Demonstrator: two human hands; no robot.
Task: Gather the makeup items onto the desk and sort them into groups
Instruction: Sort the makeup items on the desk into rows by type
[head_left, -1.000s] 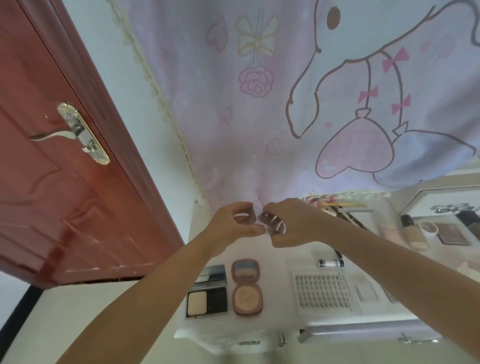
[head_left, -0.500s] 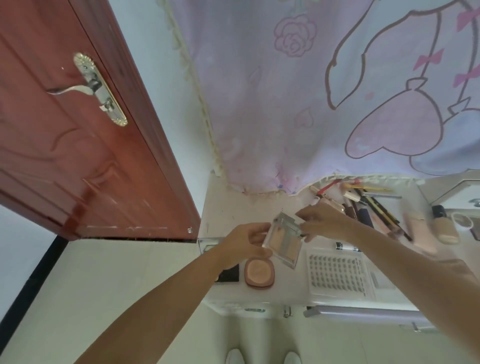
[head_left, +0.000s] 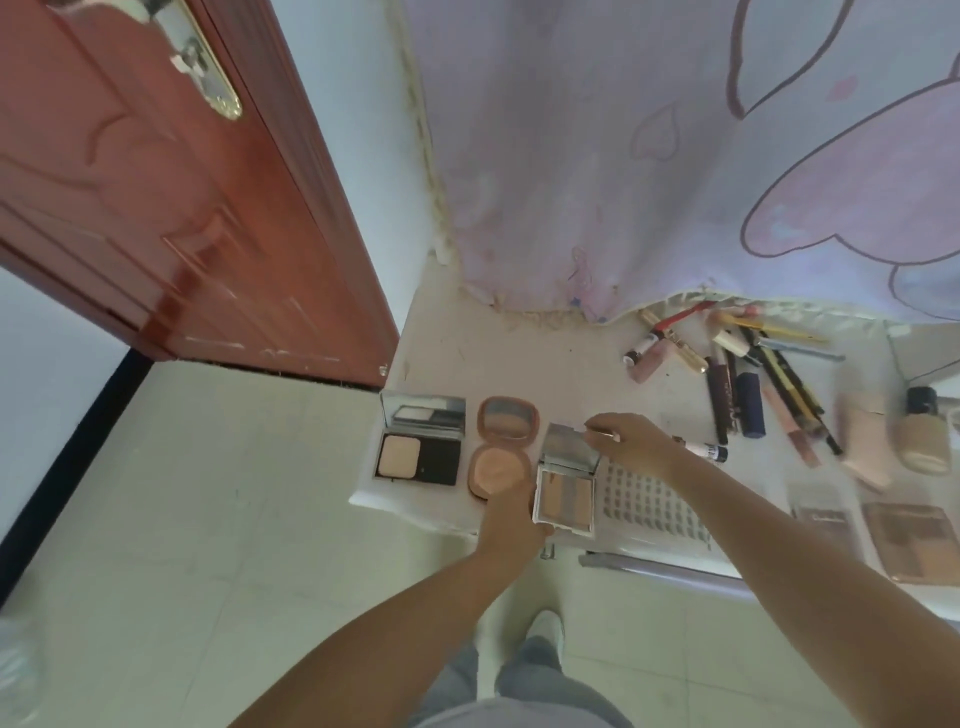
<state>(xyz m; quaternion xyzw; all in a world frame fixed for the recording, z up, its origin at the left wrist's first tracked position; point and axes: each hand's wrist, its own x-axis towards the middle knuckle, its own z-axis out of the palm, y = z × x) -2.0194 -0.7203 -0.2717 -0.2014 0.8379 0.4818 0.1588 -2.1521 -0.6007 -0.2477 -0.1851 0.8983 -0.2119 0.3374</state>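
Gripping the open square silver palette (head_left: 565, 496) of tan powder strips, left hand (head_left: 511, 512) at 7 o'clock, right hand (head_left: 631, 441) pinching its lid at 1 o'clock.

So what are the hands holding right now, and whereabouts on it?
Both hold the open square compact. The left hand grips its base at the near left corner; the right hand pinches the raised mirror lid at its far right corner.
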